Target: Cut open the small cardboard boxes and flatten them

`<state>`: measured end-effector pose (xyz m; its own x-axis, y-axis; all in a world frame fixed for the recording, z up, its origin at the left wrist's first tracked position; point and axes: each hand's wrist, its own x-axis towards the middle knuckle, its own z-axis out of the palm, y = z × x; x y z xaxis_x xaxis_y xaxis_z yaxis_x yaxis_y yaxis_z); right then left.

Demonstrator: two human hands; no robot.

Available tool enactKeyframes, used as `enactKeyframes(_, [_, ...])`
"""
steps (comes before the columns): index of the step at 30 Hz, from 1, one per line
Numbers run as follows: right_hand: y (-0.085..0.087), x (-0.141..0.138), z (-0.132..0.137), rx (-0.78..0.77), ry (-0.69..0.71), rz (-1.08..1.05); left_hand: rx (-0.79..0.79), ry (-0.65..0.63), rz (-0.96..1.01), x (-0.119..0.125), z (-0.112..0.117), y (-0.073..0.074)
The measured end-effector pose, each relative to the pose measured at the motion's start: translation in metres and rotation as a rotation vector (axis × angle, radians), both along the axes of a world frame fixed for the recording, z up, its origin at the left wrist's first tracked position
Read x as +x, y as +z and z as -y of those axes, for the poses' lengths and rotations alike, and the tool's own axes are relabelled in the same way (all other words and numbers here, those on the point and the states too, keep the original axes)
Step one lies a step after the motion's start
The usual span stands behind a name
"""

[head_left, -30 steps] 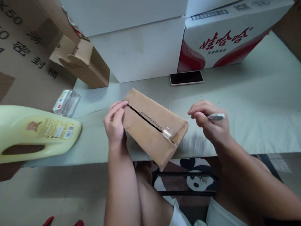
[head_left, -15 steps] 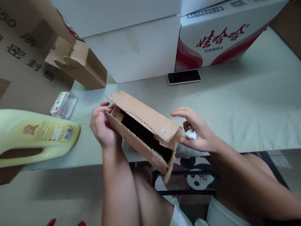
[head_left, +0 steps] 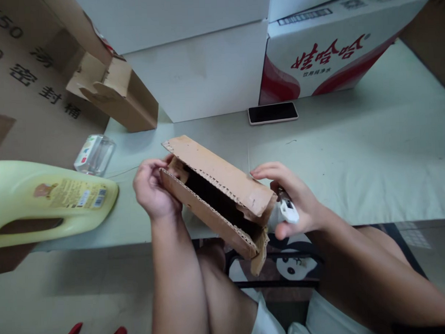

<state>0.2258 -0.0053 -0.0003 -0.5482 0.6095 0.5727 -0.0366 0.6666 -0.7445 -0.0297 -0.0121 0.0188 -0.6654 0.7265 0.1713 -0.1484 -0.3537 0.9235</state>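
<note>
A long brown cardboard box (head_left: pixel 211 179) is held tilted above the near edge of the table, its two top flaps parted so the dark inside shows. My left hand (head_left: pixel 152 191) grips the box's left end with curled fingers. My right hand (head_left: pixel 294 201) is at the box's right end, fingers on the upper flap, and it also holds a small white tool (head_left: pixel 288 211) against the palm. A torn end flap hangs down at the lower right corner.
A yellow jug (head_left: pixel 44 202) lies on its side at the left, a small clear packet (head_left: pixel 94 154) behind it. An open brown carton (head_left: pixel 118 95), white boxes (head_left: pixel 200 70), a red-and-white carton (head_left: pixel 335 51) and a phone (head_left: pixel 272 113) stand along the back of the pale table (head_left: pixel 353 157).
The box was shut and lying flat a second ago; now it is lifted and its top flaps are spread. My right hand moved from beside the box onto its right end, the white tool tucked in.
</note>
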Motion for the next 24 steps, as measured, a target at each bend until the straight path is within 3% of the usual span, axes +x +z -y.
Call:
enactKeyframes(3, [-0.006, -0.002, -0.001, 0.021, 0.022, 0.009, 0.085, -0.120, 0.075, -0.013, 0.003, 0.002])
enactKeyframes(5, [-0.009, -0.004, -0.001, 0.016, 0.010, 0.005, 0.056, -0.171, 0.119, -0.022, 0.006, 0.003])
enactKeyframes(11, [-0.008, -0.007, 0.004, -0.090, -0.095, 0.054, 0.081, -0.158, 0.117, -0.024, 0.008, 0.001])
enactKeyframes(14, [-0.006, -0.007, 0.005, -0.166, -0.183, 0.091, 0.161, -0.114, 0.029, -0.013, 0.005, 0.001])
enactKeyframes(17, [-0.006, -0.006, 0.004, -0.181, -0.162, 0.070, 0.233, -0.004, -0.036, -0.002, 0.001, 0.000])
enactKeyframes(20, [-0.008, -0.005, 0.003, -0.179, -0.087, 0.039, 0.184, 0.074, -0.197, 0.002, -0.001, -0.004])
enactKeyframes(24, [-0.010, -0.004, 0.001, -0.173, -0.039, 0.022, 0.049, -0.015, -0.546, -0.004, -0.001, -0.013])
